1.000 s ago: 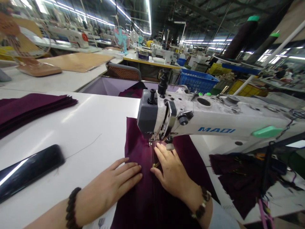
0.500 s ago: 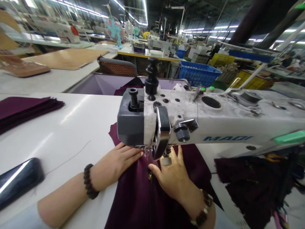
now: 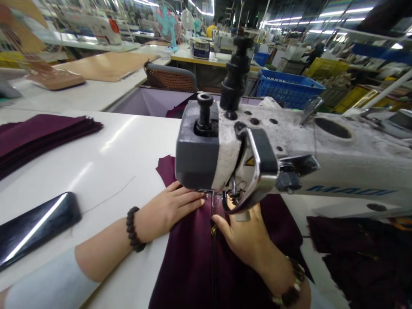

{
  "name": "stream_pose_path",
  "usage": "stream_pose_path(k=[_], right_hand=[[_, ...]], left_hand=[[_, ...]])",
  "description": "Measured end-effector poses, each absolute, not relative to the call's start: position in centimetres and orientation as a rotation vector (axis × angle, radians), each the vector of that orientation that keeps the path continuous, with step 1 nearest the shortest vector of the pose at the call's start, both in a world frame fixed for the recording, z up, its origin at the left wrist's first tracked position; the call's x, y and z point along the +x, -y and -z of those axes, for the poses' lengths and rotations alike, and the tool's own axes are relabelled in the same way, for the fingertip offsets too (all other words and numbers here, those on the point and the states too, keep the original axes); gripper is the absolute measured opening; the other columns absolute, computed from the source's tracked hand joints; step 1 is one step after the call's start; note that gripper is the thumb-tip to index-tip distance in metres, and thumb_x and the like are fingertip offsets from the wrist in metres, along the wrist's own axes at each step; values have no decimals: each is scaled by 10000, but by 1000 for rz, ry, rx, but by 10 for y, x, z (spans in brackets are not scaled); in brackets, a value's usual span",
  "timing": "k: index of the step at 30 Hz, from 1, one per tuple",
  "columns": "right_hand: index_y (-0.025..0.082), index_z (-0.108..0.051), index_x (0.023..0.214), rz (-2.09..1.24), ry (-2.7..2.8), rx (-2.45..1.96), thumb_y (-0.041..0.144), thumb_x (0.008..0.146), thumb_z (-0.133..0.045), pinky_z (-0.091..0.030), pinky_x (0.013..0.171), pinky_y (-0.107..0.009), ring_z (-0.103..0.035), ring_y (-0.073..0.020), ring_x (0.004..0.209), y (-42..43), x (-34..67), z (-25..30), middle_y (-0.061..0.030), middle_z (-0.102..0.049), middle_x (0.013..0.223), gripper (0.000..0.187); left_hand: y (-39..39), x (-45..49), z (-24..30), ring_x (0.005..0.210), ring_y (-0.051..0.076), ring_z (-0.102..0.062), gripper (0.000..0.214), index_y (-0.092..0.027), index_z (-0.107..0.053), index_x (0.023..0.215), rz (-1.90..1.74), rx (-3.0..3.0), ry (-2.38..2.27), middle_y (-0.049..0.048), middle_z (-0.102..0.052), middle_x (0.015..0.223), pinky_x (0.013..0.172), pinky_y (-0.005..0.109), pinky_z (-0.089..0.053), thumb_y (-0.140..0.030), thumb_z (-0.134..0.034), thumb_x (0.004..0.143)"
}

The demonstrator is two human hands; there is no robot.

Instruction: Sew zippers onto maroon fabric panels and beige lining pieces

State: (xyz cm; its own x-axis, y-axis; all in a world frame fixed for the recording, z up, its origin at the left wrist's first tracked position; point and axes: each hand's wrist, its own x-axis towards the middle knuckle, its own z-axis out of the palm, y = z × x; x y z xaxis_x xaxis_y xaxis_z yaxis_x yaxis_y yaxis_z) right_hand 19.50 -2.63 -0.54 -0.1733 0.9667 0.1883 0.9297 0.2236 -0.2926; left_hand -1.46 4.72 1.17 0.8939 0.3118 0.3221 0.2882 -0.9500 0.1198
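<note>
A dark maroon fabric piece [image 3: 189, 257] lies under the head of a white and grey sewing machine [image 3: 199, 163]. Down its middle runs a dark zipper [image 3: 214, 266] with a gold-coloured zipper pull [image 3: 214, 230]. My left hand [image 3: 170, 210] rests flat on the cloth left of the presser foot, fingers stretched out. On the right of the zipper, my right hand [image 3: 247, 238] lies spread on the fabric, thumb beside the zipper pull. The machine head hides part of its fingers. The needle area is partly hidden too.
A stack of maroon fabric pieces [image 3: 41, 137] and a black phone [image 3: 38, 227] lie on the white table at left. More maroon pieces [image 3: 367, 257] with zippers lie at right. Behind stand a blue crate [image 3: 286, 88] and a chair [image 3: 170, 77].
The camera view has shifted, so the machine appears closer and further right. Both hands stay on the fabric beside the zipper, in nearly the same pose.
</note>
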Motion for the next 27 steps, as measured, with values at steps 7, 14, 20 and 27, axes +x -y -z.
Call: stream_pose_path(k=[7, 14, 20, 27], right_hand=[[162, -610, 1003, -251, 2197, -1660, 267, 865, -476, -265, 1022, -530, -482, -251, 1080, 28, 201, -7, -112, -582, 1070, 219], [221, -409, 1303, -275, 2662, -1426, 320, 798, -545, -376, 927, -590, -439, -308, 1190, 92, 226, -25, -114, -438, 1333, 533], [229, -380, 1327, -45, 2649, -1797, 152, 832, -383, -331, 929, -631, -370, -279, 1249, 93, 252, -8, -48, -382, 1369, 501], [224, -535, 1197, -9, 2399, -2007, 58, 824, -389, -428, 792, -559, -494, -330, 1105, 15, 263, -25, -114, -555, 1213, 434]], left_hand=[[-47, -17, -11, 1147, 223, -477, 330, -118, -503, 1174, -439, 2948, -458, 120, -561, 1214, 985, 436, -337, -82, -307, 912], [-48, -21, -12, 1153, 218, -487, 368, -109, -516, 1175, -245, 2972, -480, 123, -550, 1236, 980, 429, -350, -59, -288, 892], [-36, -15, -15, 1103, 228, -532, 351, -44, -524, 1158, -213, 3079, -529, 164, -568, 1196, 933, 370, -423, -66, -295, 893], [-1, 22, -27, 839, 257, -613, 215, -23, -576, 992, 60, 3094, -684, 175, -631, 955, 737, 385, -526, -55, -429, 839]])
